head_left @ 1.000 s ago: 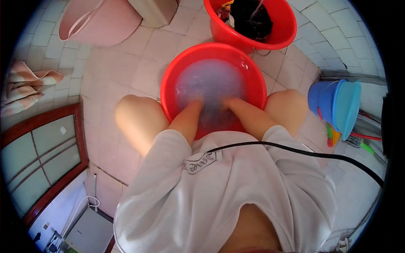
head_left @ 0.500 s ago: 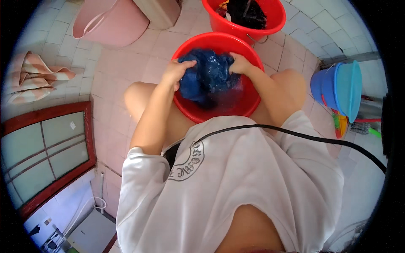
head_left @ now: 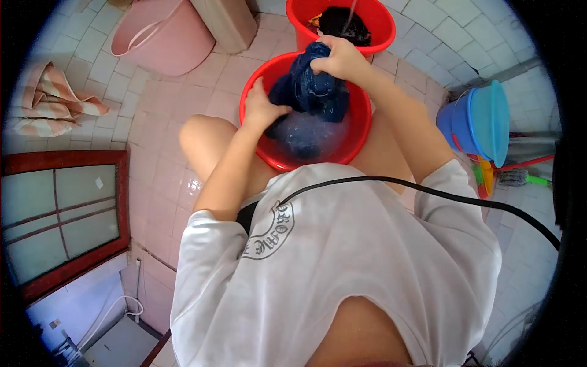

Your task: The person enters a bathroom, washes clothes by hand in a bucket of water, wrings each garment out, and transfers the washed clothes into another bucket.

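A wet dark-blue garment (head_left: 312,88), bunched up, rises out of the soapy water in the red basin (head_left: 369,122) between my knees. My right hand (head_left: 339,58) grips its top close to the basin's far rim. My left hand (head_left: 264,109) is at the left inside of the basin, fingers and thumb spread apart beside the garment's lower left edge. Part of the cloth sinks into cloudy water (head_left: 306,131), so its full shape is hidden.
Just beyond stands a second red basin (head_left: 387,43) with dark cloth (head_left: 342,24) under a thin water stream (head_left: 351,15). A pink tub (head_left: 183,49) is far left, a blue bucket (head_left: 458,125) at right. A black cable (head_left: 428,191) crosses my shirt.
My right hand has lifted the garment up toward the far rim. My left hand has loosened from the cloth and spread its fingers. Water now streams into the far basin.
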Tool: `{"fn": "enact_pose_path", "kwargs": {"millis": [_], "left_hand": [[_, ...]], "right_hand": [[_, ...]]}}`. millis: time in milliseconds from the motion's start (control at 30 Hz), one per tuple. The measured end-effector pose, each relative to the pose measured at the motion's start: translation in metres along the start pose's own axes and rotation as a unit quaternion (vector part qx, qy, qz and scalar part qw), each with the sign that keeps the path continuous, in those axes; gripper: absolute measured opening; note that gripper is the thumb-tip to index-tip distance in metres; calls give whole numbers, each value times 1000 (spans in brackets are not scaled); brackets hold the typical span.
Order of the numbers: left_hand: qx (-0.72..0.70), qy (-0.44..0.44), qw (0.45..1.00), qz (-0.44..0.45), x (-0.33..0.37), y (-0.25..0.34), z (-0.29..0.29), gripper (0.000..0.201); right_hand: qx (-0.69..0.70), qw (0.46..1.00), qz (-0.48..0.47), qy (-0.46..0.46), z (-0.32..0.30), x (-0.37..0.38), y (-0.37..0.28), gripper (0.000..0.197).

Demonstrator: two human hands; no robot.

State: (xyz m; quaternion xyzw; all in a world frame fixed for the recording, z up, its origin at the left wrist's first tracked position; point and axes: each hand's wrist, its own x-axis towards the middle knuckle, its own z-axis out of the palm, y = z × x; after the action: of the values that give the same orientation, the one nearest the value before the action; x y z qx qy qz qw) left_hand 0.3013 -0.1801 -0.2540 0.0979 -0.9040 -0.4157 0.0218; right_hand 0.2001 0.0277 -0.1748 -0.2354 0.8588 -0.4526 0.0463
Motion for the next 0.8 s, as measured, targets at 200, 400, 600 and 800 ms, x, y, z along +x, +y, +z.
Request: {"fn": "enact_pose_path", "kwargs": {"millis": [200, 400, 600, 800], "left_hand": [[-107, 32, 979, 168, -1, 58, 13, 59], [-303, 24, 952, 34, 11, 38, -9, 17], [-378, 66, 923, 30, 4, 69, -40, 15], [-388, 98, 913, 84, 3, 119, -68, 13]], "right_hand": [[24, 994, -81, 67, 25, -4, 7, 47], [40, 979, 174, 101, 5, -17, 39, 68], [-390, 902, 155, -97, 29, -66, 34, 82], [152, 986, 48, -54, 70, -49, 38, 98]]}}
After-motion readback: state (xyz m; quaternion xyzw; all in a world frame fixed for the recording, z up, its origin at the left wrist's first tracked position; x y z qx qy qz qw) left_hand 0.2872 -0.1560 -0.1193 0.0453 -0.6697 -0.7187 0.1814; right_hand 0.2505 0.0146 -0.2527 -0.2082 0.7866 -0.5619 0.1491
